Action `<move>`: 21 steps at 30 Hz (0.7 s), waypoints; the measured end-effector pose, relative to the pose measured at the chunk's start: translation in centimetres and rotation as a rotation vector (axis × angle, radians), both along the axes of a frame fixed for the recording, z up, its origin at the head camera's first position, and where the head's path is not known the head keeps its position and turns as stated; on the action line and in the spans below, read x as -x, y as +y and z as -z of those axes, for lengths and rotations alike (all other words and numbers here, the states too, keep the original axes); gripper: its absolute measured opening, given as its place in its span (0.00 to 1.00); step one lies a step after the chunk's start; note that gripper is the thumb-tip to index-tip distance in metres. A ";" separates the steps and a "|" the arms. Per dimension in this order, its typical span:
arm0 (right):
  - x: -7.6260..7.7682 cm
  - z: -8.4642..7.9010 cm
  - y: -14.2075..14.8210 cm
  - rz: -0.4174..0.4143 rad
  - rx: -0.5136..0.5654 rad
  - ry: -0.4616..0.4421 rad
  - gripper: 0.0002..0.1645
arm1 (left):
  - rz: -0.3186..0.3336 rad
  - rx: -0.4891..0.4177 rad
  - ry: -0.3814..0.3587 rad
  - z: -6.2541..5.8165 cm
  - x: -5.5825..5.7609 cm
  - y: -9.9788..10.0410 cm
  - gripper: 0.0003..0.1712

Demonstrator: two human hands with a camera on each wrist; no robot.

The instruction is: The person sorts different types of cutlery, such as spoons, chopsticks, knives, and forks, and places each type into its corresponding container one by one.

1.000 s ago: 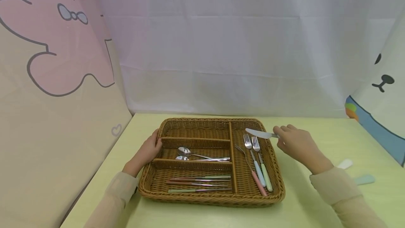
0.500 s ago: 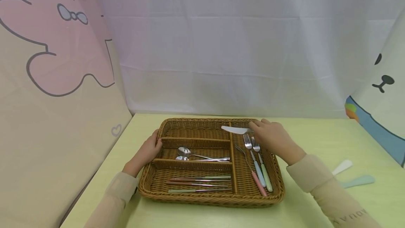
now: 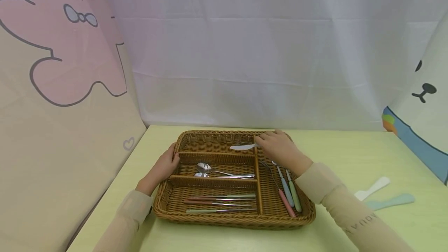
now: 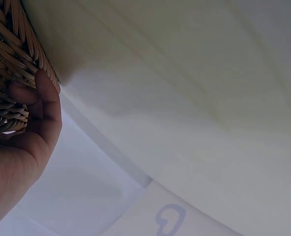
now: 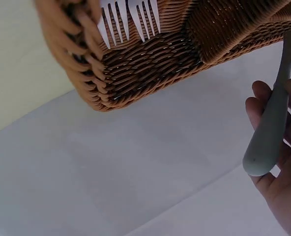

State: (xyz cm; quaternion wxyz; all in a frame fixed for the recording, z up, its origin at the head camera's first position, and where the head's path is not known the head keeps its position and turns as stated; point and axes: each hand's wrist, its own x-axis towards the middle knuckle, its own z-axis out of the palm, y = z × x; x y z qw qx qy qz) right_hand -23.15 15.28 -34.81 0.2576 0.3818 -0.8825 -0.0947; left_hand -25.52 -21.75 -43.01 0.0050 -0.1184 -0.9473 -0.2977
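Note:
A brown wicker cutlery basket (image 3: 227,223) with several compartments sits on the table. My left hand (image 3: 164,168) grips its left rim; in the left wrist view the fingers (image 4: 49,105) curl over the weave. My right hand (image 3: 280,149) holds a table knife (image 3: 242,147) above the upper right divider, blade pointing left over the back left compartment. Its rounded grey-looking handle (image 5: 267,132) lies between thumb and fingers in the right wrist view. Below this hand, the right compartment holds forks with pink (image 3: 287,203), blue (image 3: 287,192) and green handles (image 3: 295,195), their heads partly hidden.
Spoons (image 3: 204,167) lie in the middle left compartment, chopsticks (image 3: 210,203) in the front left one. On the table to the right are a white-handled utensil (image 3: 374,187) and a pale green-handled one (image 3: 392,202), partly behind the right sleeve. A white curtain (image 3: 227,69) hangs behind.
My right hand has carried the knife leftward from beyond the basket's right rim to over the back left compartment. My left hand and the basket have stayed in place.

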 end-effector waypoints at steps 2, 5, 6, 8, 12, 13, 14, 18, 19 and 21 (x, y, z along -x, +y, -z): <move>0.0 0.0 -0.5 0.016 -0.021 -0.027 0.15 | 0.000 0.002 0.000 0.0 0.0 0.0 0.32; 0.2 0.0 -1.1 0.030 -0.020 -0.075 0.13 | 0.000 -0.001 0.000 0.1 0.0 -0.1 0.32; 0.3 0.1 -1.3 0.034 -0.015 -0.090 0.13 | 0.000 -0.002 0.001 0.1 0.1 -0.1 0.32; 0.6 0.3 -1.6 0.039 -0.002 -0.124 0.13 | 0.004 -0.003 0.003 0.1 0.1 -0.1 0.32; 0.9 0.7 -2.3 0.046 0.013 -0.191 0.17 | 0.007 -0.004 0.010 0.2 0.1 -0.1 0.32; 0.9 0.7 -2.5 0.049 0.013 -0.212 0.18 | 0.008 -0.003 0.011 0.2 0.1 -0.1 0.32; 1.0 0.8 -2.6 0.048 0.017 -0.232 0.20 | 0.009 -0.003 0.012 0.2 0.1 -0.1 0.32; 1.1 1.0 -3.5 0.050 0.032 -0.344 0.24 | 0.007 -0.005 0.006 0.2 0.1 -0.2 0.32; 1.1 1.0 -3.7 0.052 0.035 -0.373 0.26 | 0.007 -0.006 0.003 0.2 0.1 -0.1 0.32; 1.2 1.0 -4.2 0.056 0.038 -0.424 0.26 | 0.004 -0.008 0.000 0.1 0.1 -0.1 0.32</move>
